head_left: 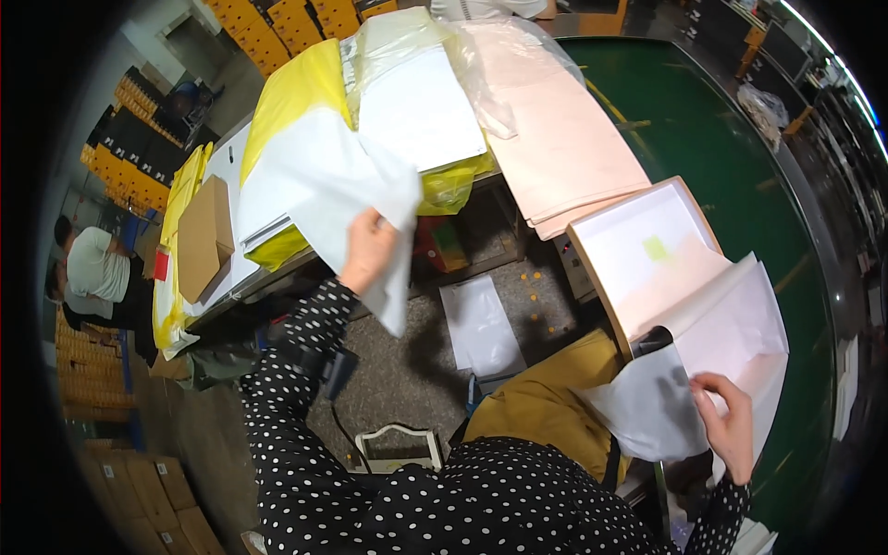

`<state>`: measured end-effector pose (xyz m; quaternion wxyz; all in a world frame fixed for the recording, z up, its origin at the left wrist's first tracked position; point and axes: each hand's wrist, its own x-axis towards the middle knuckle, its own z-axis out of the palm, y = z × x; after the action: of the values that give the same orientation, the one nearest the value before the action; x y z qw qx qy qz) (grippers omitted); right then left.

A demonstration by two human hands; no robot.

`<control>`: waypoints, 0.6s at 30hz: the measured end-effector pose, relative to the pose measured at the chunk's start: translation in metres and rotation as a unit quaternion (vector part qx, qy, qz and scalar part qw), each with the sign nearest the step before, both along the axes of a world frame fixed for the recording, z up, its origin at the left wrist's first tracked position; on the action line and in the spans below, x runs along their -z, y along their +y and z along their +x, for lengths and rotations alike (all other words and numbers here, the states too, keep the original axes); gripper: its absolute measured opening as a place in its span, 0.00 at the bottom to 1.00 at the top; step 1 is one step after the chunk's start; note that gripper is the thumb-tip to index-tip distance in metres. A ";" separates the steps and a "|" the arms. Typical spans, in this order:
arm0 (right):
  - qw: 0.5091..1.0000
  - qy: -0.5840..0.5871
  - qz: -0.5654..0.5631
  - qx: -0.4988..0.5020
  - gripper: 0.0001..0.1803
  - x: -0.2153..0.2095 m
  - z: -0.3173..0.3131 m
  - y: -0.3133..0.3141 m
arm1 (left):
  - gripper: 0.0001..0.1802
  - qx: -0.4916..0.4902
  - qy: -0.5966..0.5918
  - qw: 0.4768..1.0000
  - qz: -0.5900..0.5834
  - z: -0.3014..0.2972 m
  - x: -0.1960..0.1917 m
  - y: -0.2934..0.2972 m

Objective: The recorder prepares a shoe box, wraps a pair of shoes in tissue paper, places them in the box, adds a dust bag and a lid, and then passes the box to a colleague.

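Observation:
My left hand (368, 250) is closed on the edge of a thin white paper sheet (396, 190), which is lifted and blurred over the front of a white paper stack (287, 171). At the right, my right hand (727, 424) pinches a greyish-white sheet (652, 407) with thumb and fingers. This sheet hangs beside an open shallow box (606, 294) with a white inside. Pale pink wrapping paper (735, 319) spreads out of the box over its near right side. A small black item (653, 340), too hidden to name, shows at the box's near edge.
Beyond the box lies a pile of pale pink sheets (564, 139). Another white paper stack (416, 106) has clear plastic over it. A brown cardboard piece (205, 236) rests at the left. The green conveyor belt (689, 139) runs along the right. Another person (97, 264) is at the far left.

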<state>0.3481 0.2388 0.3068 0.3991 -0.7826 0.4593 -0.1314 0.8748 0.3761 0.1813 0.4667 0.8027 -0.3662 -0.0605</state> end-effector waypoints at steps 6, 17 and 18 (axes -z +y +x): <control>0.976 -0.138 0.127 -0.114 0.33 0.047 0.040 -0.034 | 0.15 0.287 0.247 0.915 -0.137 -0.223 0.000 -0.105; 0.876 -0.229 -0.019 0.423 0.21 -0.009 -0.165 -0.013 | 0.26 0.663 -0.046 0.740 -0.106 -0.335 -0.119 -0.120; 0.849 -0.260 0.000 0.460 0.22 -0.003 -0.197 -0.007 | 0.26 0.670 -0.049 0.733 -0.103 -0.329 -0.117 -0.130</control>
<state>0.1514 0.2315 0.3097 0.3980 -0.4186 0.6462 -0.4988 0.5454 0.2458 0.2983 0.3663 0.2984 -0.8355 -0.2804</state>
